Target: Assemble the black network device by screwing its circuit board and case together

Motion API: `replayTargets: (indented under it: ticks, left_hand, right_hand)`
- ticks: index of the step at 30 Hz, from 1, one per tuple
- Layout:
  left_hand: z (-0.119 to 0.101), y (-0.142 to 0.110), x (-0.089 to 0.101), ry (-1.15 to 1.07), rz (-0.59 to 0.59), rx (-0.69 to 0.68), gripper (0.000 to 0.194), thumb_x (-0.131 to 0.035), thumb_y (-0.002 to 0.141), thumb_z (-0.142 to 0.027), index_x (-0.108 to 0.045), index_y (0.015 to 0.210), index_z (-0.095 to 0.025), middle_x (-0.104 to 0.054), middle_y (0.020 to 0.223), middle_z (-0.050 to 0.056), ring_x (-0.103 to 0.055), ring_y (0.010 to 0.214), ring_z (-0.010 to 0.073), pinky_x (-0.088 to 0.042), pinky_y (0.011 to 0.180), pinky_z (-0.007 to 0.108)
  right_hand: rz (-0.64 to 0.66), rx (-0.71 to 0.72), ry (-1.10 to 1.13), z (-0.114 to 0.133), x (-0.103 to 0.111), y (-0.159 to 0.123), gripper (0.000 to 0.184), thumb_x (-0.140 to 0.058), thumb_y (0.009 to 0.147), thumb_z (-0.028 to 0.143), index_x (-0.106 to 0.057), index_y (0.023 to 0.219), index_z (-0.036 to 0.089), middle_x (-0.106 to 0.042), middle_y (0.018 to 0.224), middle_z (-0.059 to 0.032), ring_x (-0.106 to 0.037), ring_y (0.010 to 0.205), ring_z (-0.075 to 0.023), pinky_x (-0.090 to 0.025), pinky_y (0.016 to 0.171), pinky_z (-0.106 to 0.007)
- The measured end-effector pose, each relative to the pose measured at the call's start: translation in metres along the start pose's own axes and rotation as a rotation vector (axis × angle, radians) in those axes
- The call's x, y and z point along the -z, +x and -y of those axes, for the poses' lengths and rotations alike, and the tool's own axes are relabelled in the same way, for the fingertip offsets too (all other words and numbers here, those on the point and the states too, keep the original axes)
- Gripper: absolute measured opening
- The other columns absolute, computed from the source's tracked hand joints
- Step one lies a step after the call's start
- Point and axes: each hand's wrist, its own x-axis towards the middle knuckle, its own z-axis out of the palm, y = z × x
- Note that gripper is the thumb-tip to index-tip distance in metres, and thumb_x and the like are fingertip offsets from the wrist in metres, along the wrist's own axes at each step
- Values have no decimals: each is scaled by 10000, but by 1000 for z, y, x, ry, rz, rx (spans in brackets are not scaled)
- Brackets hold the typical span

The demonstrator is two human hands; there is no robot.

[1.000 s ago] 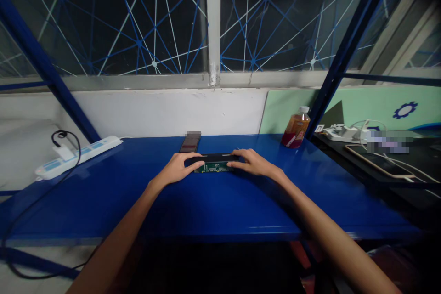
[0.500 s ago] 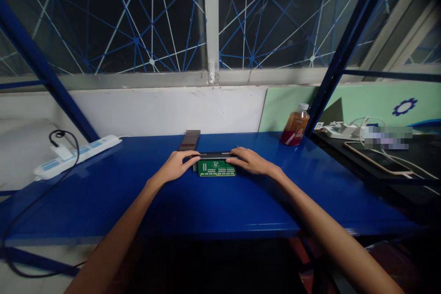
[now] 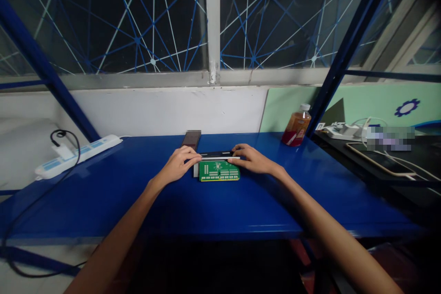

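Between my hands is a dark flat panel (image 3: 216,154) with a pale front edge and two small light marks on top. My left hand (image 3: 181,164) pinches its left end, thumb at the front edge and fingers behind. At the opposite end my right hand (image 3: 252,160) grips it in the same way. A green circuit board (image 3: 219,171) with rows of white markings sticks out towards me below the panel's front edge. Whether the board is fixed to the panel, I cannot tell. A grey piece (image 3: 196,170) shows at the board's left side, partly covered by my left hand.
A brown flat object (image 3: 191,139) lies behind my left hand on the blue table (image 3: 220,209). A white power strip (image 3: 81,155) with a black cable is at the left. On the right stand a drink bottle (image 3: 296,126) and, farther over, a phone (image 3: 377,160) among white cables.
The panel has tilted, so its front edge catches the light as a brighter strip. More of the green board shows, and it sits slightly nearer to me. Both hands keep their grip.
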Motion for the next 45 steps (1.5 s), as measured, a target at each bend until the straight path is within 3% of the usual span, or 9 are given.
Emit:
replayTargets:
  ticks: [6,11,14,19,26,33,45]
  left_hand:
    - [-7,-3,5,-48,183,-51,280,-507,963,-341,-735,861,-213,-694,898,37,-567,841,179,-427,785,307]
    - [-6,-4,6,-90,292,-66,263,-548,942,-316,-729,792,-200,-692,875,30,-578,815,160,-418,764,280]
    - [-4,-4,5,-62,278,-69,259,-561,931,-327,-729,784,-195,-663,893,34,-572,809,157,-412,756,280]
    - [0,-5,0,-11,257,-26,257,-558,927,-344,-731,809,-196,-624,945,48,-572,843,169,-425,756,284]
    - [12,-8,-8,58,206,-27,199,-567,921,-319,-736,927,-212,-619,979,59,-584,898,191,-445,787,305]
    - [9,-4,-12,18,159,48,226,-529,917,-264,-741,891,-187,-660,925,62,-625,836,179,-466,749,290]
    - [19,-4,-23,77,44,-6,253,-498,942,-262,-732,922,-170,-669,955,83,-635,863,195,-482,788,312]
  right_hand:
    - [69,-33,-44,7,9,-5,400,-545,896,523,-767,919,191,-625,1160,-128,-524,1168,-287,-424,995,-427]
    - [134,-10,-86,11,5,-5,411,-566,870,553,-788,851,207,-581,1321,-124,-256,1420,-320,-171,1160,-515]
    - [162,21,-79,10,0,-4,419,-544,888,545,-790,822,212,-593,1323,-113,-207,1447,-296,-139,1174,-504]
    - [114,1,-156,7,-6,-3,364,-568,898,469,-777,878,172,-469,1439,-148,-172,1453,-329,-201,1160,-514]
    - [29,23,-251,5,-13,-3,296,-608,881,414,-744,849,153,-506,1370,-168,-284,1414,-327,-244,1153,-502]
    - [-52,-3,-321,-2,-24,-2,316,-586,895,416,-740,921,142,-538,1319,-183,-328,1387,-341,-300,1123,-484]
    - [-157,-32,-372,-10,-36,3,359,-509,929,443,-724,909,156,-573,1241,-173,-413,1296,-336,-355,1051,-474]
